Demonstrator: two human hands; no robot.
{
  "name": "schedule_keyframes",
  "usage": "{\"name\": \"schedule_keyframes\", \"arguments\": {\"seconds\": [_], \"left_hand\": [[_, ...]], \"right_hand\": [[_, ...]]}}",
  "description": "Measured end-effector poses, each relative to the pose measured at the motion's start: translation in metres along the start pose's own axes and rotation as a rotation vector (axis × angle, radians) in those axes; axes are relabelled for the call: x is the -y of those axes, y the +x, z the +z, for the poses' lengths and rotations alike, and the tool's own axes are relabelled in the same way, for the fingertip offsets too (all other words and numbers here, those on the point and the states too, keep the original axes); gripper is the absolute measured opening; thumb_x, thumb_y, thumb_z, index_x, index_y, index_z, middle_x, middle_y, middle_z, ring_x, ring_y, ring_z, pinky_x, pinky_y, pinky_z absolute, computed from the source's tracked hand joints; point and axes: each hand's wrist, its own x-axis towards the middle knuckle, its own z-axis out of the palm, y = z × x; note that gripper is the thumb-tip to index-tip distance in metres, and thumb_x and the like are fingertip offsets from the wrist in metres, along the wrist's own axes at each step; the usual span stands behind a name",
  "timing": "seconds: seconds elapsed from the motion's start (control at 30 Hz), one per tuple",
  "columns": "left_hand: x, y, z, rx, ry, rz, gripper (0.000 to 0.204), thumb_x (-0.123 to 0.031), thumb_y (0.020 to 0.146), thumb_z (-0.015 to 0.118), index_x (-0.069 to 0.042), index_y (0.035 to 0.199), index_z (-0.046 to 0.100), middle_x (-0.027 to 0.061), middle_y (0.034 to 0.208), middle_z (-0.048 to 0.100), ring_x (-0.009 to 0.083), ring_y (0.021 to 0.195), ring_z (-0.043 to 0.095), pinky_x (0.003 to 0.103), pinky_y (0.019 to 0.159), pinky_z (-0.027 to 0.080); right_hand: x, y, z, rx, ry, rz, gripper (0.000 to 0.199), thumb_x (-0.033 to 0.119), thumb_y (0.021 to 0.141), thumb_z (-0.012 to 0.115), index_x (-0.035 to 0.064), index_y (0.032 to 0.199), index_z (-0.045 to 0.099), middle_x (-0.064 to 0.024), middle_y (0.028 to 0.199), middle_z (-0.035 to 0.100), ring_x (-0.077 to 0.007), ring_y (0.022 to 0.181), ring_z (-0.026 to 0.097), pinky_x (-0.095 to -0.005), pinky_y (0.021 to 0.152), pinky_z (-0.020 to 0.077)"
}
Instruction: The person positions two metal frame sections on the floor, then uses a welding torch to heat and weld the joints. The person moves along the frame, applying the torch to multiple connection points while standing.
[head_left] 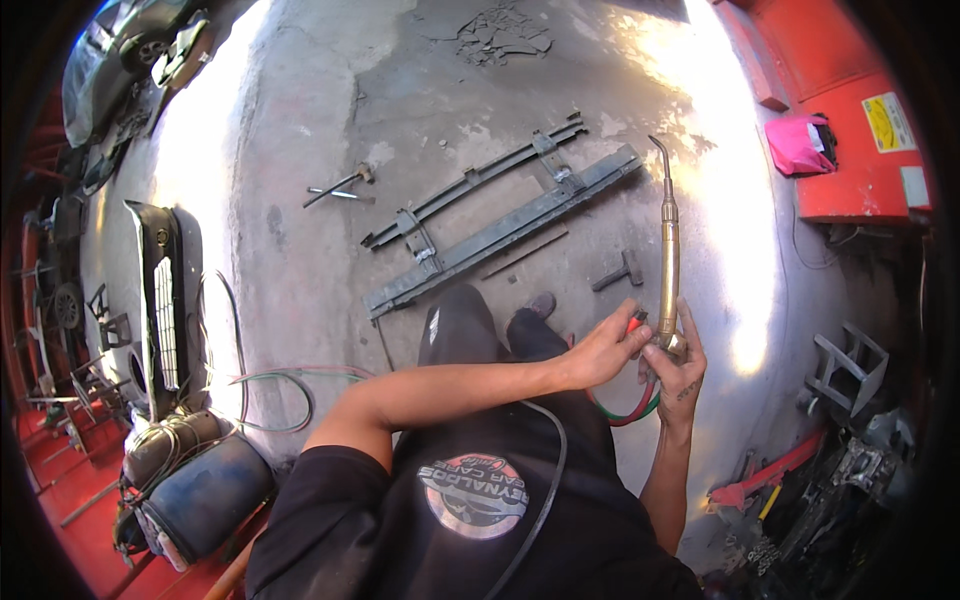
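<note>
Here, a brass gas torch [669, 255] is gripped near its valve end by the curled right hand [682, 370], its bent tip pointed away from the body, above the concrete floor [310, 260]. Just beside it, a small red object with a dark top [635, 323] is pinched in the left hand [602, 348]. Red and green hoses [642, 403] are seen below. On the floor, a hammer [618, 273] and a two-beam steel frame [502, 229] are laid.
</note>
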Motion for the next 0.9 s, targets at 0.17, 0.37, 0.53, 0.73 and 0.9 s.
{"name": "schedule_keyframes", "arguments": {"seconds": [0.17, 0.37, 0.53, 0.73, 0.9], "left_hand": [[-0.005, 0.023, -0.006, -0.06, -0.117, -0.031, 0.026, -0.025, 0.109, 0.053, -0.004, 0.123, 0.046, 0.0016, 0.083, 0.055, 0.0073, 0.067, 0.048, 0.028, 0.055, 0.04], [-0.023, 0.057, -0.023, -0.064, -0.136, -0.038, 0.022, -0.024, 0.109, 0.052, -0.003, 0.115, 0.047, 0.0027, 0.086, 0.058, 0.0076, 0.072, 0.053, 0.027, 0.059, 0.043], [-0.032, 0.105, -0.046, -0.035, -0.242, -0.044, 0.023, -0.023, 0.109, 0.054, -0.002, 0.114, 0.047, 0.0035, 0.088, 0.06, 0.0086, 0.076, 0.056, 0.028, 0.065, 0.047], [-0.048, 0.156, -0.086, 0.005, -0.416, -0.083, 0.024, -0.022, 0.108, 0.056, -0.002, 0.12, 0.048, 0.0024, 0.09, 0.06, 0.0094, 0.079, 0.057, 0.028, 0.065, 0.047], [-0.066, 0.19, -0.117, 0.012, -0.486, -0.068, 0.025, -0.024, 0.107, 0.057, -0.005, 0.122, 0.049, 0.0015, 0.086, 0.059, 0.0084, 0.072, 0.056, 0.026, 0.059, 0.043]], "right_hand": [[0.004, 0.036, 0.0, 0.066, 0.012, -0.005, 0.075, -0.004, 0.086, 0.068, -0.0043, 0.155, 0.037, -0.0073, 0.093, 0.067, -0.0102, 0.067, 0.061, -0.0236, 0.052, 0.0512], [0.015, 0.077, 0.007, 0.073, 0.01, 0.034, 0.075, -0.002, 0.087, 0.067, -0.0046, 0.155, 0.036, -0.0079, 0.095, 0.066, -0.0106, 0.067, 0.061, -0.0236, 0.052, 0.0513], [0.028, 0.126, 0.016, 0.047, 0.003, 0.061, 0.076, -0.001, 0.087, 0.067, -0.0055, 0.155, 0.035, -0.009, 0.097, 0.066, -0.0117, 0.067, 0.061, -0.0246, 0.051, 0.0505], [0.047, 0.19, 0.041, 0.029, -0.04, 0.092, 0.076, 0.0, 0.087, 0.066, -0.0064, 0.155, 0.035, -0.0087, 0.096, 0.066, -0.0126, 0.066, 0.061, -0.0256, 0.051, 0.0506], [0.059, 0.235, 0.061, 0.011, -0.066, 0.101, 0.074, 0.0, 0.087, 0.066, -0.0067, 0.155, 0.036, -0.008, 0.093, 0.065, -0.012, 0.066, 0.061, -0.0248, 0.051, 0.0505]]}}
